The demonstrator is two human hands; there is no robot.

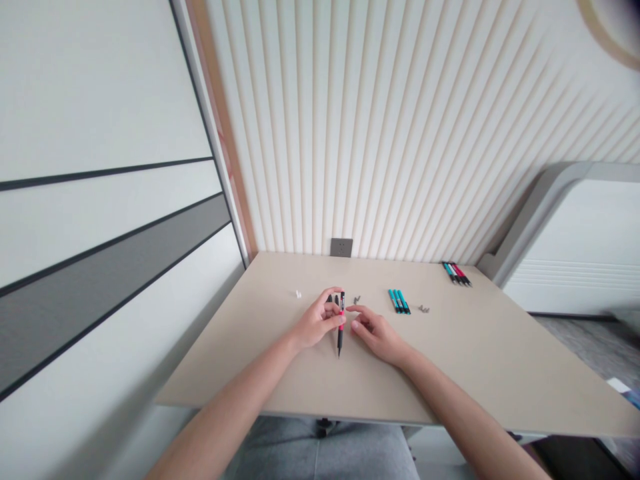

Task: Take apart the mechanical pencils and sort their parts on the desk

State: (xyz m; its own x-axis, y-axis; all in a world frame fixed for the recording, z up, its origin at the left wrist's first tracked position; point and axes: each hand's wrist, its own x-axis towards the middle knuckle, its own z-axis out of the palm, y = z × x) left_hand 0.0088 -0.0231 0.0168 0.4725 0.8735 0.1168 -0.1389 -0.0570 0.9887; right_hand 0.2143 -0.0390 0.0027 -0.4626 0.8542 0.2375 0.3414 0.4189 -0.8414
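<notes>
My left hand (320,318) is closed on a red and black pen (341,337), gripping it between thumb and fingers. The pen stands nearly upright in view, its pointed tip towards me and its black end at the index fingertip. Just right of the pen is my right hand (377,335), with index finger stretched towards it and thumb apart; I see nothing in that hand. Small black parts (330,299) lie behind my left fingers, partly hidden. Beyond my right fingertips sit a few small grey pieces (357,300).
On the beige table (450,367) lie teal and black pen parts (399,301), small grey pieces (424,309) and small white pieces (298,294). A row of several teal, white and red pens (457,274) is at the back right. A ribbed wall with a socket (341,247) closes the far side.
</notes>
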